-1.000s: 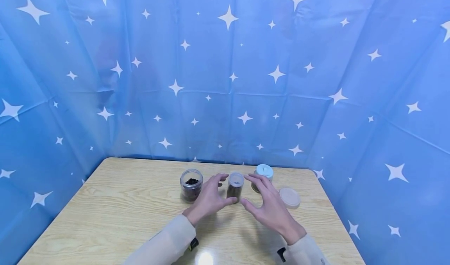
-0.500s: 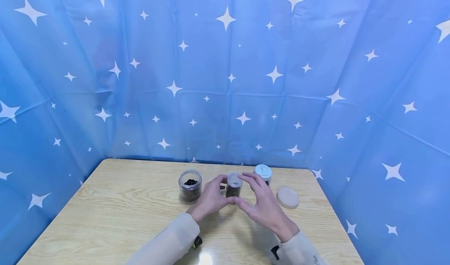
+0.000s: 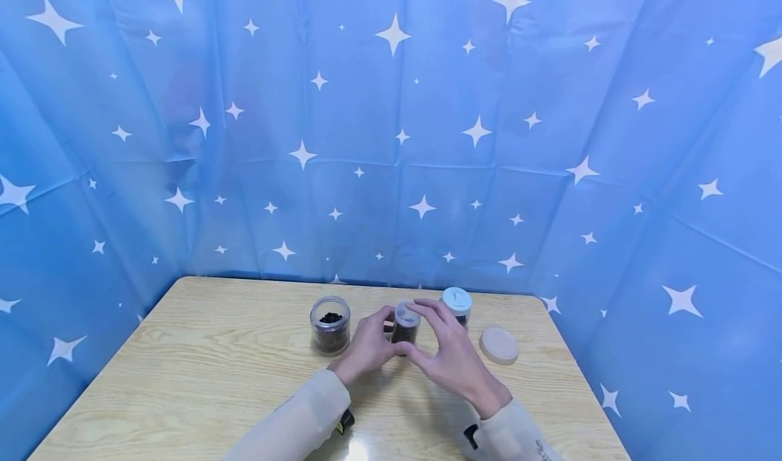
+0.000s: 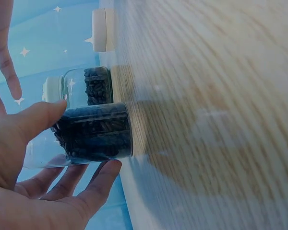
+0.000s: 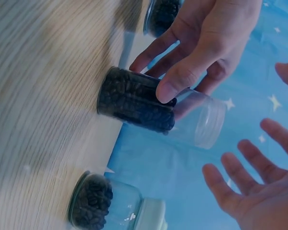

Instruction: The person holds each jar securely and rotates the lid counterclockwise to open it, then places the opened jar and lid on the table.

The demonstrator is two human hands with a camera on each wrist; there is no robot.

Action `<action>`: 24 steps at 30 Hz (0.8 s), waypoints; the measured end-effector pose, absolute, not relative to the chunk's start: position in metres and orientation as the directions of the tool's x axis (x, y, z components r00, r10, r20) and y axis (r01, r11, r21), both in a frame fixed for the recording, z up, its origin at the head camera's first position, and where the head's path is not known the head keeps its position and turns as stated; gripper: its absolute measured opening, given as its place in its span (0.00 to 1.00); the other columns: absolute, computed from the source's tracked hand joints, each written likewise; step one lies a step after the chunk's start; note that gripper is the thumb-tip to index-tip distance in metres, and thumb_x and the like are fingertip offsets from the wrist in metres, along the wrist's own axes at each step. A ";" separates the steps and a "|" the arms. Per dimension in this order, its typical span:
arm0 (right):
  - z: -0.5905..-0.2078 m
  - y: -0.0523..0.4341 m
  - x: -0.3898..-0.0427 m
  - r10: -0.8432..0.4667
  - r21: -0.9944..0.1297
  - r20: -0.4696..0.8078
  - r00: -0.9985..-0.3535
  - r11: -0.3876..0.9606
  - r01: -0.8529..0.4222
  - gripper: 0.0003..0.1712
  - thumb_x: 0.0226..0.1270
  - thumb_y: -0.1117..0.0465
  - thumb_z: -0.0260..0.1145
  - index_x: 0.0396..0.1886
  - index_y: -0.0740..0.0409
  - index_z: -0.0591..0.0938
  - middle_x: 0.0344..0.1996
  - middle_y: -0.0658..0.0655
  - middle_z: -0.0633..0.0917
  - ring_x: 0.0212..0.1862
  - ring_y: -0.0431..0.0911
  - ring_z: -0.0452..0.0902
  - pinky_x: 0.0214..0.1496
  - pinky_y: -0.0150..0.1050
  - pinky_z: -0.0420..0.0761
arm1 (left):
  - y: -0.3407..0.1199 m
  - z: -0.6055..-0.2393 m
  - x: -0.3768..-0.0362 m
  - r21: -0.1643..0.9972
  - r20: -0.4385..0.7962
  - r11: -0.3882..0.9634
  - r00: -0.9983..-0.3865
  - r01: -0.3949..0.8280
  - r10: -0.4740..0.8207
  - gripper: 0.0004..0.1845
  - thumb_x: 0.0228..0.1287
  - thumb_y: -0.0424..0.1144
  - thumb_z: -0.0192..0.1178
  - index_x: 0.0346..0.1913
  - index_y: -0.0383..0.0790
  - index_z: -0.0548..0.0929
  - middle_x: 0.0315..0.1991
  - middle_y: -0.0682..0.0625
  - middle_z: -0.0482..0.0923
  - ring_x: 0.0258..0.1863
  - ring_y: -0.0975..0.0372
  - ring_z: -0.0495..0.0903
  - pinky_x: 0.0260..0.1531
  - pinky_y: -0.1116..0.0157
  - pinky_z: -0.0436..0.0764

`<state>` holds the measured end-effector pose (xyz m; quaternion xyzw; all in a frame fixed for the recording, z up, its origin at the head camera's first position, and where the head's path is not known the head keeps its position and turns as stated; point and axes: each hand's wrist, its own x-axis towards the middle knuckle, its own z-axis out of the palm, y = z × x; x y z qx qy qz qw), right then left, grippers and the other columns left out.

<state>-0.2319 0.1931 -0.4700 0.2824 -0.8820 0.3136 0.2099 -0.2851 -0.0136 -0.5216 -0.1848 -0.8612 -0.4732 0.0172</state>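
Between my two hands stands a small clear jar (image 3: 406, 323) of dark coffee beans, upright on the wooden bench (image 3: 201, 373). My left hand (image 3: 365, 343) grips its side, thumb and fingers curled round the glass. My right hand (image 3: 449, 352) hovers open just beside the jar's capped top, fingers spread, not yet on it. Left of my hands sits an open jar (image 3: 330, 324) of beans; right of them, a white-lidded jar (image 3: 457, 304) and a loose lid (image 3: 499, 345).

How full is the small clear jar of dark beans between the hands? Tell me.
Roughly half full: in the right wrist view the small clear jar holds dark beans in its lower part only; the part under its clear lid is empty.
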 end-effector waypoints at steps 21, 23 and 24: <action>-0.467 0.188 -0.233 -0.359 -0.443 0.524 -0.772 0.660 -0.607 0.40 0.76 0.52 0.85 0.83 0.50 0.82 0.78 0.55 0.84 0.78 0.56 0.83 0.77 0.64 0.86 | -0.020 -0.521 -0.283 0.799 0.241 0.492 -0.934 0.346 0.265 0.29 0.62 0.39 0.88 0.62 0.41 0.85 0.58 0.39 0.92 0.58 0.42 0.96 0.60 0.44 0.94; -0.467 0.188 -0.234 -0.360 -0.438 0.528 -0.769 0.660 -0.610 0.39 0.76 0.52 0.85 0.83 0.48 0.82 0.78 0.54 0.84 0.78 0.56 0.83 0.77 0.63 0.86 | -0.020 -0.520 -0.282 0.799 0.239 0.495 -0.936 0.341 0.259 0.28 0.62 0.39 0.88 0.61 0.42 0.85 0.57 0.40 0.92 0.58 0.43 0.96 0.60 0.45 0.95; -0.467 0.189 -0.234 -0.360 -0.437 0.530 -0.768 0.660 -0.611 0.39 0.76 0.53 0.85 0.83 0.48 0.82 0.77 0.54 0.84 0.78 0.56 0.83 0.77 0.63 0.86 | -0.021 -0.520 -0.281 0.798 0.239 0.497 -0.937 0.340 0.257 0.28 0.62 0.39 0.88 0.61 0.42 0.85 0.57 0.41 0.92 0.58 0.43 0.96 0.60 0.45 0.95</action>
